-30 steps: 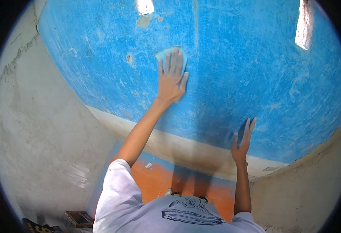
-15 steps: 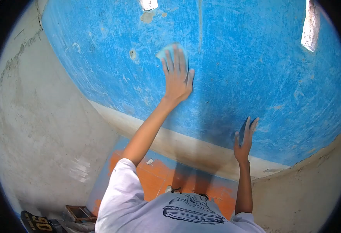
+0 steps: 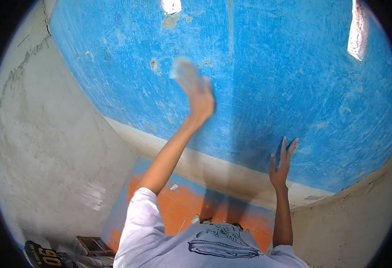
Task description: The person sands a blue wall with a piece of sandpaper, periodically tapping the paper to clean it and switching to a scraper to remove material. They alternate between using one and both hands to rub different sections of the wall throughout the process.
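Observation:
My left hand (image 3: 199, 98) lies against a scuffed blue wall (image 3: 272, 85), smeared by motion. Under its fingertips is a small pale blue sheet (image 3: 174, 71) that looks like sandpaper, mostly covered by the fingers. Lower down and to the right, my right hand (image 3: 281, 169) rests on the same wall with its fingers spread and nothing in them. Scratches and pale worn marks cover the blue paint. Just left of the sheet is a chipped grey spot (image 3: 154, 64).
A cream band (image 3: 205, 164) runs along the wall's foot, above an orange tiled floor (image 3: 173, 210). Bare grey plaster (image 3: 57, 134) stands at the left. A wooden frame (image 3: 93, 244) and dark cloth with yellow figures (image 3: 46, 255) lie at lower left. Bright openings (image 3: 358, 33) pierce the blue wall.
My left hand has slid left and slightly down the wall with the sheet, tilting leftward. My right hand keeps its place.

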`<state>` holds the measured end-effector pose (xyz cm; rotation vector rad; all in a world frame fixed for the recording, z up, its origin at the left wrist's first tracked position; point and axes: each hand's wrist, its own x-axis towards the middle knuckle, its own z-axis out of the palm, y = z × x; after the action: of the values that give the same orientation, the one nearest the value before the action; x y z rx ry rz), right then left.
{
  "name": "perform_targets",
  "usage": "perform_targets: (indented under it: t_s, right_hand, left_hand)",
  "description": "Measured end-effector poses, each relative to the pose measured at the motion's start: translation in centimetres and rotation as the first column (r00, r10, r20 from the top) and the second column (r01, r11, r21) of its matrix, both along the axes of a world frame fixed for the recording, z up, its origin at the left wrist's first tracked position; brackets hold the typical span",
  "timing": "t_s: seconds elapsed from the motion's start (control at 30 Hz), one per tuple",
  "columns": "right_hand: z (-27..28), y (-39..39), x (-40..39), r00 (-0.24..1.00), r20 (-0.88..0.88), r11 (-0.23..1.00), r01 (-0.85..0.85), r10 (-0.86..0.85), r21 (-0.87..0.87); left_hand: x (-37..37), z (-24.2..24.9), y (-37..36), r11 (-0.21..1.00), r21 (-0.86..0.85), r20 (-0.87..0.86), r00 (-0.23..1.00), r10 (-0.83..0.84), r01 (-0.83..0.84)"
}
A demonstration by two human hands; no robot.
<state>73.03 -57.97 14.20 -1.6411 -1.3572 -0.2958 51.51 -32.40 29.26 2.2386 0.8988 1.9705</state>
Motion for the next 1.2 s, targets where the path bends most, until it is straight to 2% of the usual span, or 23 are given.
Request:
perform_targets:
  t_s: [0.03,0.13,0.17,0.2,0.23,0.33,0.43,0.47,0.53,0.57,0.63,0.73,0.83,0.93,0.97,1.07,1.17,1.2]
  right_hand:
    - [0.0,0.0,0.1,1.0,0.002,1.0,0.002,-0.001,-0.007]
    - [-0.2,0.1,0.3,1.0,0.024,0.999,-0.02,0.019,0.028]
    - [0.1,0.2,0.4,0.999,0.026,1.0,-0.02,0.019,0.014]
    - [0.2,-0.1,0.4,1.0,0.021,1.0,-0.016,0.016,-0.003]
    - [0.1,-0.4,0.3,1.0,0.013,1.0,-0.011,0.011,-0.023]
    - [0.0,-0.5,0.2,1.0,-0.001,0.999,-0.017,0.017,-0.031]
    - [-0.3,-0.3,0.6,0.999,0.042,1.0,-0.021,0.021,-0.006]
    - [-0.2,-0.3,0.7,0.999,0.039,1.0,-0.028,0.028,-0.01]
    - [-0.1,-0.5,0.6,0.999,0.023,0.999,-0.034,0.034,-0.023]
    - [-0.2,-0.6,0.3,1.0,0.018,0.999,-0.024,0.024,-0.025]
    - [-0.1,-0.4,0.4,1.0,0.027,1.0,-0.014,0.014,-0.023]
    - [-0.3,-0.3,0.5,0.999,0.039,1.0,-0.007,0.008,-0.02]
    - [0.0,-0.4,0.5,0.999,0.04,1.0,-0.023,0.024,-0.015]
    - [0.0,-0.4,0.4,0.999,0.031,0.999,-0.01,0.011,-0.034]
    - [0.0,-0.2,0.5,0.999,0.045,1.0,-0.01,0.011,-0.027]
    - [-0.2,-0.3,0.4,0.999,0.049,1.0,-0.008,0.009,-0.018]
    - [0.0,-0.7,0.2,1.0,0.018,0.999,-0.012,0.012,-0.033]
    - [-0.1,-0.6,0.2,1.0,0.022,0.999,-0.009,0.009,-0.032]
  left_hand:
    - [-0.4,0.3,-2.7,0.98,0.194,-0.312,0.945,0.097,-0.036]
    - [-2.2,0.7,-2.5,0.987,0.105,-0.612,0.79,-0.033,0.123]
    - [-2.0,1.5,-2.0,0.997,0.056,-0.397,0.917,-0.028,0.054]
    - [-1.8,2.7,-1.1,1.0,-0.01,-0.164,0.986,-0.005,0.003]
    - [-1.6,3.2,-0.8,0.996,-0.09,0.074,0.997,0.036,-0.029]
    - [0.0,0.8,-2.4,0.987,0.159,-0.249,0.967,0.048,-0.008]
    - [-2.7,1.7,-1.7,0.986,0.151,-0.398,0.917,-0.009,0.075]
    - [-2.4,2.0,-1.2,0.997,0.082,-0.225,0.974,0.029,-0.011]
    - [-1.5,2.6,-0.2,0.986,-0.104,0.114,0.983,0.144,-0.132]
    - [-1.4,1.9,-0.7,0.991,-0.014,-0.084,0.988,0.133,-0.134]
    - [-1.4,0.6,-2.1,0.982,0.165,-0.442,0.883,0.159,-0.094]
    - [-3.9,2.4,-1.7,0.994,0.103,-0.403,0.913,0.071,-0.031]
    - [-3.4,4.0,-0.4,0.966,-0.035,-0.073,0.964,0.254,-0.257]
    - [-2.1,1.5,-2.2,0.977,0.181,-0.388,0.921,-0.031,0.109]
    - [-2.4,1.7,-3.2,0.989,0.142,-0.591,0.805,0.049,0.045]
    - [-3.7,3.2,-0.5,0.998,0.059,-0.186,0.982,0.027,-0.016]
    - [-1.5,2.5,-0.8,0.992,0.049,-0.152,0.981,0.121,-0.115]
    - [-1.7,2.2,-1.2,0.991,0.095,-0.299,0.948,0.114,-0.089]
